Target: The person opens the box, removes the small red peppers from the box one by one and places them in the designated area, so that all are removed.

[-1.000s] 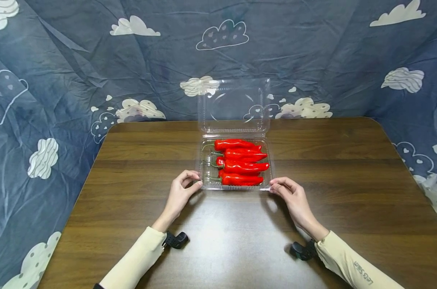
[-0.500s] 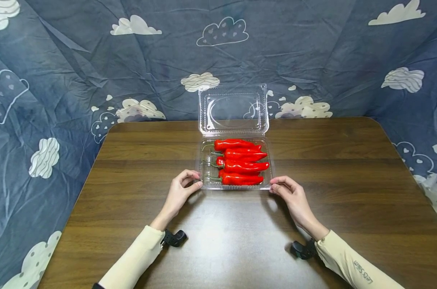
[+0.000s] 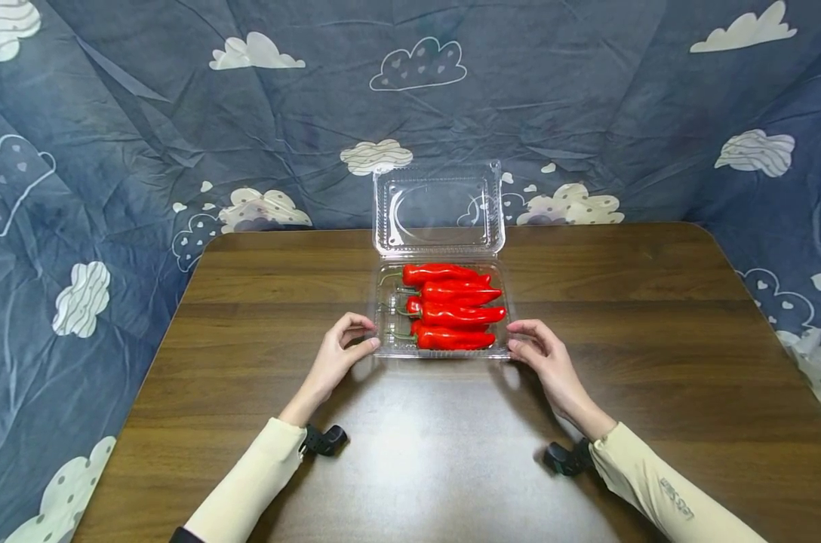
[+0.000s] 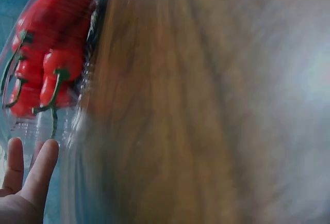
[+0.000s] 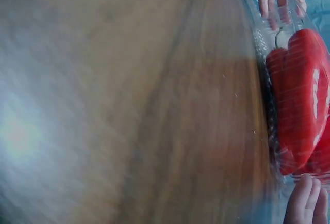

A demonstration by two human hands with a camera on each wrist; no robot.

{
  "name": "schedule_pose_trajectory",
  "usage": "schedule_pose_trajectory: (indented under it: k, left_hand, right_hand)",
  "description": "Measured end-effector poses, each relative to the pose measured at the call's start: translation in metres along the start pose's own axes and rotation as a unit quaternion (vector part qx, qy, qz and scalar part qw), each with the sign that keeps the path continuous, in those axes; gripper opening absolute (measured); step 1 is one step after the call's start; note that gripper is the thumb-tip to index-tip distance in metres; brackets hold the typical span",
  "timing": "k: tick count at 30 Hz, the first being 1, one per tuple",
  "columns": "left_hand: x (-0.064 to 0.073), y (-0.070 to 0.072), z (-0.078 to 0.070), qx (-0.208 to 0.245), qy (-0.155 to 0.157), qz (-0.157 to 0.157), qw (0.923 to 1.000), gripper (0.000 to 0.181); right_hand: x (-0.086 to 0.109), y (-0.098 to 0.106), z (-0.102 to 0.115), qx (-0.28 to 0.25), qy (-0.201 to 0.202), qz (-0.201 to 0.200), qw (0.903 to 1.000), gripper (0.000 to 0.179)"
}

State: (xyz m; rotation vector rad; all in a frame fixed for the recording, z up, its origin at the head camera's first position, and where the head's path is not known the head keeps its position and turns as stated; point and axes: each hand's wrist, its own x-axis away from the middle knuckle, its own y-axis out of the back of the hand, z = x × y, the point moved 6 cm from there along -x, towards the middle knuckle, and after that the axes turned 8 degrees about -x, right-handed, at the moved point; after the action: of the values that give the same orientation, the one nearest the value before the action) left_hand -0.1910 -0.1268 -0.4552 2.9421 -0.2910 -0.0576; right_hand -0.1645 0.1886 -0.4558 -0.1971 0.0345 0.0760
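Observation:
A clear plastic clamshell container (image 3: 392, 348) sits on the table with its lid (image 3: 441, 211) raised at the back. Several red peppers (image 3: 454, 338) with green stems lie side by side in its base, stems pointing left. At the front left corner, my left hand (image 3: 334, 354) touches the container with thumb and fingers apart. My right hand (image 3: 549, 366) is at the front right corner, its fingertips right at the rim and the thumb below them. In the left wrist view, the left fingers (image 4: 44, 167) are fairly straight beside the container's end.
The brown wooden table (image 3: 268, 286) extends around the container. Behind it hangs a dark blue cloth (image 3: 553, 75) with cloud prints, close to the table's back edge. Black wrist cameras (image 3: 325, 440) sit on both wrists.
The lid has tipped slightly lower and now stands still. My right fingers have spread away from the thumb and slid a little up the container's side. The peppers keep their places.

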Motion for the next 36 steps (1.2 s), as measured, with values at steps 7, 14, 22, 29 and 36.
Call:
schedule_pose_trajectory:
  k: [7, 14, 22, 29, 36]
  left_hand:
    - [-0.015, 0.007, 0.0, 0.004, -0.021, 0.0, 0.9998, 0.035]
    - [-0.037, 0.011, 0.0, 0.02, -0.026, 0.026, 0.9991, 0.047]
    - [-0.052, 0.008, 0.0, 0.044, -0.021, 0.054, 0.9973, 0.058]
    - [-0.063, 0.002, 0.001, 0.058, -0.016, 0.072, 0.9956, 0.066]
    - [-0.069, -0.001, 0.003, 0.073, -0.01, 0.096, 0.9926, 0.07]
  right_hand:
    - [-0.016, 0.006, -0.002, -0.012, -0.031, 0.019, 0.9993, 0.039]
    - [-0.037, 0.009, 0.001, -0.009, -0.043, 0.049, 0.9978, 0.047]
    - [-0.055, 0.009, -0.001, 0.007, -0.064, 0.066, 0.9958, 0.051]
    - [-0.068, 0.008, -0.001, 0.016, -0.078, 0.07, 0.9944, 0.053]
    - [-0.074, 0.007, -0.002, 0.02, -0.085, 0.077, 0.9932, 0.054]
